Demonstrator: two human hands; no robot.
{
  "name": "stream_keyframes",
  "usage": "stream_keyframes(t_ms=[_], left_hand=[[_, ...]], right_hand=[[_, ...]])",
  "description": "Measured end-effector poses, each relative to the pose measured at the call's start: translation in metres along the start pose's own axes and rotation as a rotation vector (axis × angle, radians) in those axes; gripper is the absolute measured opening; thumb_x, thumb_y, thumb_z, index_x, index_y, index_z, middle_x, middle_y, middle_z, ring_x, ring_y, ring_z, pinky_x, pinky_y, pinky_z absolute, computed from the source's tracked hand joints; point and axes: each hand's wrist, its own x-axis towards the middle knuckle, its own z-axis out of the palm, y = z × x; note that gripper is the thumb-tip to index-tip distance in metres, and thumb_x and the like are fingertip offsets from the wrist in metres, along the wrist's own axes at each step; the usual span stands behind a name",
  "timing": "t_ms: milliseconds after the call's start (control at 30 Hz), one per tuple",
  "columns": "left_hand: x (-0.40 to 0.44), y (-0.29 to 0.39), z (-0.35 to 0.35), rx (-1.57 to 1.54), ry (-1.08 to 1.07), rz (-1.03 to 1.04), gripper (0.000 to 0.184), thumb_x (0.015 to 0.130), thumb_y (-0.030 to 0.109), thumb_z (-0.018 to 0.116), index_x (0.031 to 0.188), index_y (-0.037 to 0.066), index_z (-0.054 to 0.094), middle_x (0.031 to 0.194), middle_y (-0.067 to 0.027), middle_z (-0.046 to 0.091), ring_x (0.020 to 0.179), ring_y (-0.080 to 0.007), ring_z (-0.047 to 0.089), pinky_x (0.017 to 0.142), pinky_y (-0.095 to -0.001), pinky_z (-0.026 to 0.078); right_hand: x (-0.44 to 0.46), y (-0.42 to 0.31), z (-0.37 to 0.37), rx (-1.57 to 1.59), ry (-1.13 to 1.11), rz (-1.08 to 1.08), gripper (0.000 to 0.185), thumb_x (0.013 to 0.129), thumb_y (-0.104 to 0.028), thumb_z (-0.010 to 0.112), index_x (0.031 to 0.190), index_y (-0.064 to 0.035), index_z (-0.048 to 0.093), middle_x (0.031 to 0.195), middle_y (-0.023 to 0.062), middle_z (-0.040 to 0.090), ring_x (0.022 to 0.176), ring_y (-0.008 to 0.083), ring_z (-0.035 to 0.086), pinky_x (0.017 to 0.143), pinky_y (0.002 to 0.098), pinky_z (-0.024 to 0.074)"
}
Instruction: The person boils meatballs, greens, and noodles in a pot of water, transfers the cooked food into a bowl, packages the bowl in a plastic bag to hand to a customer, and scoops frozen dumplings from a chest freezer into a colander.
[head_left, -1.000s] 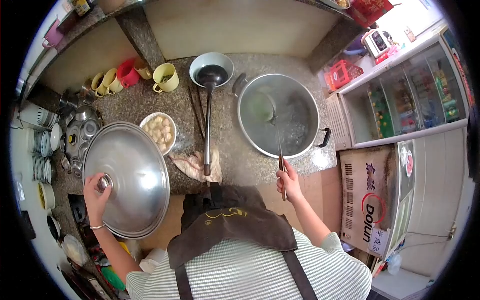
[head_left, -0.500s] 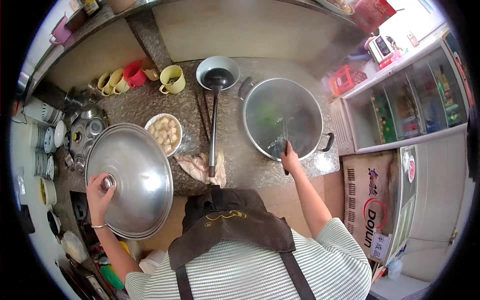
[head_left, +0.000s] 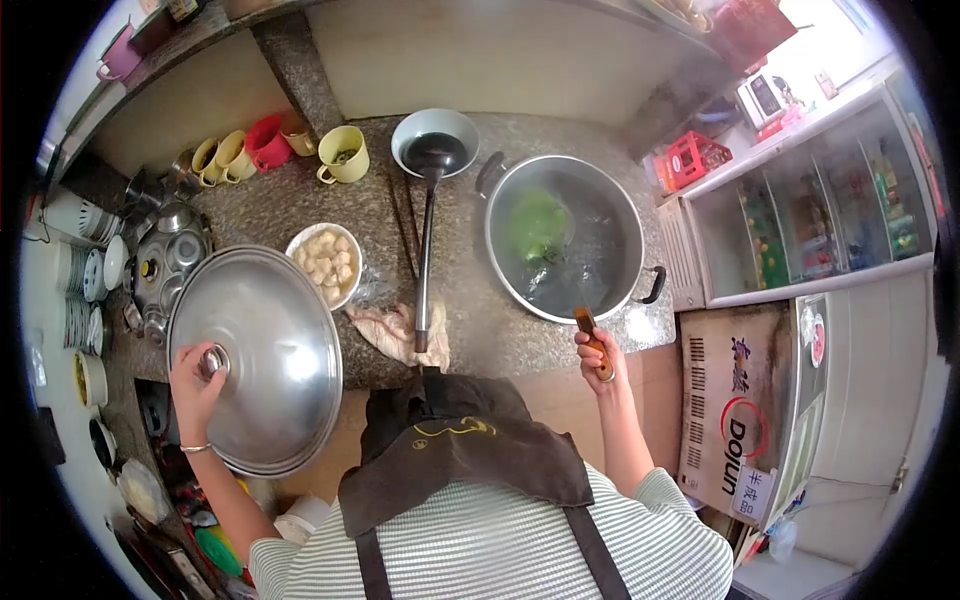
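Note:
My left hand (head_left: 197, 378) is closed around the knob of a big round metal lid (head_left: 270, 370), which it holds at the counter's left front edge. My right hand (head_left: 600, 360) grips a wooden-handled utensil (head_left: 594, 345) just in front of the large pot (head_left: 489, 235); the kind of tool does not show. Inside the pot, green leafy vegetables (head_left: 538, 225) lie in dark, steaming liquid.
Left of the pot, a long-handled ladle (head_left: 428, 250) rests in a bowl (head_left: 462, 125) beside chopsticks (head_left: 404, 225). A bowl of pale chunks (head_left: 326, 265), a cloth (head_left: 385, 330) and several mugs (head_left: 345, 157) stand nearby. A glass-front fridge (head_left: 820, 210) is at right.
My right hand has drawn the utensil back out of the pot towards me. Steam over the pot has thinned, so the greens show more clearly. The lid has barely shifted.

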Motion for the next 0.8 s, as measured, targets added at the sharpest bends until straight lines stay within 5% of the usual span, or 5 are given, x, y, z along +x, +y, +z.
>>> stream_keyframes(t_ms=[433,567,800], left_hand=[[0.015,0.014,0.003,0.017,-0.026,0.036,0.038,0.066,0.004,0.066,0.103,0.0,0.061,0.094,-0.009,0.054,0.077,-0.0195,0.053,0.07,-0.0274,0.043],[0.018,0.016,0.005,-0.002,-0.018,0.062,0.038,0.066,0.004,0.066,0.104,0.0,0.061,0.096,-0.01,0.053,0.08,-0.0209,0.055,0.073,-0.028,0.044],[0.022,0.018,0.001,0.023,-0.07,-0.047,0.038,0.066,0.003,0.067,0.104,-0.001,0.06,0.097,-0.0112,0.053,0.086,-0.0225,0.056,0.078,-0.0294,0.045]], right_hand=[[-0.05,0.01,0.01,-0.534,0.281,-0.292,0.04,0.09,-0.012,0.045,0.13,-0.0119,0.035,0.084,0.0073,0.049,0.048,0.01,0.04,0.037,0.022,0.0331],[-0.062,0.005,0.004,-0.512,0.273,-0.341,0.042,0.091,-0.012,0.045,0.132,-0.0127,0.034,0.085,0.0071,0.048,0.047,0.0089,0.04,0.037,0.0209,0.0334],[-0.083,-0.003,-0.06,-0.028,-0.121,-0.313,0.034,0.093,-0.018,0.048,0.125,-0.012,0.038,0.086,0.005,0.043,0.042,0.0052,0.035,0.03,0.0156,0.0282]])
